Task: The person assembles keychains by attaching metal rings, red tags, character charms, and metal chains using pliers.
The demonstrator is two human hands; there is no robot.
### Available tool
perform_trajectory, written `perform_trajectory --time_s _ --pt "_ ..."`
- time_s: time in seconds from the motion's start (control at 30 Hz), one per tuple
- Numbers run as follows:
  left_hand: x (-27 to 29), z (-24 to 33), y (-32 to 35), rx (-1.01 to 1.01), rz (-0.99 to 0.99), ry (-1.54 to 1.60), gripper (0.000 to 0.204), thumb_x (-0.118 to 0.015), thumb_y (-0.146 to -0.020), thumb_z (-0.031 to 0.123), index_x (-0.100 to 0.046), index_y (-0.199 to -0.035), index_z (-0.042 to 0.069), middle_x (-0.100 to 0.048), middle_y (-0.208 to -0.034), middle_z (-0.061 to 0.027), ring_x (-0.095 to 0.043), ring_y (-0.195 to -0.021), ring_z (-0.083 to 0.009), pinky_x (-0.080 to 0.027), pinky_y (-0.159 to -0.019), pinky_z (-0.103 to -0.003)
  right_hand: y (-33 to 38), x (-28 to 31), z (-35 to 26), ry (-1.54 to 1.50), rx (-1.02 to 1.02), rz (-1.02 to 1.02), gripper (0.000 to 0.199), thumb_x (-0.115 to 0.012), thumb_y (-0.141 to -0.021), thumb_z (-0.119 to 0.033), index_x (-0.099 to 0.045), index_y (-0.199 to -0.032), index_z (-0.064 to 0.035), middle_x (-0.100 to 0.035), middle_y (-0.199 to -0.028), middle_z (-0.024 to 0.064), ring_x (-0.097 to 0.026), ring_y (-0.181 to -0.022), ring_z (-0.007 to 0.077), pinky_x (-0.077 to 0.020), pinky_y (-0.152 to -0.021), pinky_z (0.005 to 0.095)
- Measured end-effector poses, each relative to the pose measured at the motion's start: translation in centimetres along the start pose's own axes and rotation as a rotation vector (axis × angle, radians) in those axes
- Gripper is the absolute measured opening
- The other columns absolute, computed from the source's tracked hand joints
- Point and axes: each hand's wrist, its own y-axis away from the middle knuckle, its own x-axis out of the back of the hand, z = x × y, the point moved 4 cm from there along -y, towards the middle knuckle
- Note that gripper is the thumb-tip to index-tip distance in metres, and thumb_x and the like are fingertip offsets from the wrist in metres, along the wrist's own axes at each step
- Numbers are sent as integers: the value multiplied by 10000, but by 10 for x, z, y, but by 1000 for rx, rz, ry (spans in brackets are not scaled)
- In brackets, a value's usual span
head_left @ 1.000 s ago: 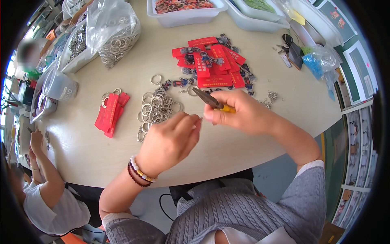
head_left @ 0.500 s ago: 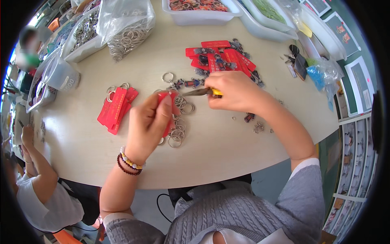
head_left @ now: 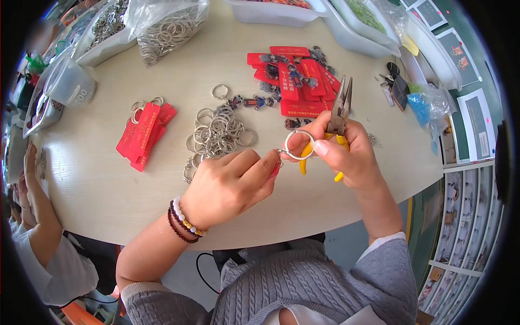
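Note:
Low over the table's front part, my left hand (head_left: 230,187) is closed on a red tag (head_left: 275,169), of which only an edge shows. A metal key ring (head_left: 286,145) joins the tag by a short link and stands between my two hands. My right hand (head_left: 346,154) pinches this ring with thumb and finger. The same hand carries yellow-handled pliers (head_left: 340,106), jaws pointing up and away. Beyond my left hand lies a heap of key rings (head_left: 219,130). Behind it is a small figure charm (head_left: 257,102) with a ring attached.
Red tags with figure charms (head_left: 309,81) are piled at the back. More red tags (head_left: 143,135) with rings lie left. A plastic bag of rings (head_left: 170,32) and white bins (head_left: 276,15) line the far edge. Small metal links (head_left: 371,138) lie right. A co-worker's arm (head_left: 40,200) shows far left.
My right hand has moved right and nearer, its pliers swung from pointing left to pointing away. My left hand has come nearer and right with the red tag, uncovering the ring heap.

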Motion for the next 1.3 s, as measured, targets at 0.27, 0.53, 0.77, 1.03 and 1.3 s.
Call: perform_trajectory --time_s 0.27,0.53,0.77,1.03,1.3 --pt "1 3 0 -26 48 -41 323 -679 -736 38 -626 -1053 11 -514 -668 -36 -544 -528 -175 -432 -450 -306 8 -4 -7 -102 -8 42 87 -608 -818 -114 -572 -863 -49 -537 -781 -39 -473 -725 47 -394 -641 234" --pt "4 3 -1 -39 35 -79 356 -690 -736 80 -615 -1080 29 -496 -678 -24 -551 -539 -155 -444 -456 -296 9 -2 -6 -99 -20 -24 94 -607 -816 -102 -570 -881 -45 -626 -902 23 -503 -777 49 -425 -681 236" --pt "7 0 1 -28 76 -40 367 -665 -725 19 -631 -1091 12 -542 -679 -39 -542 -523 -174 -447 -468 -304 10 -4 -6 -109 -18 -58 108 -607 -813 -89 -571 -899 -35 -633 -925 45 -557 -863 100 -456 -786 282" --pt "14 2 -1 -58 133 -45 407 -663 -706 28 -627 -1110 -9 -584 -728 -61 -557 -546 -182 -465 -488 -302 14 -17 -22 293 97 -234 110 -673 -816 -88 -584 -830 -26 -602 -817 29 -581 -798 100 -460 -728 264" --pt "8 8 0 -169 173 -159 488 -712 -673 105 -625 -1152 59 -530 -729 8 -555 -584 -109 -468 -477 -246 12 -35 -29 530 321 -37 136 -697 -819 -81 -590 -873 -16 -607 -784 67 -583 -679 132 -469 -621 283"
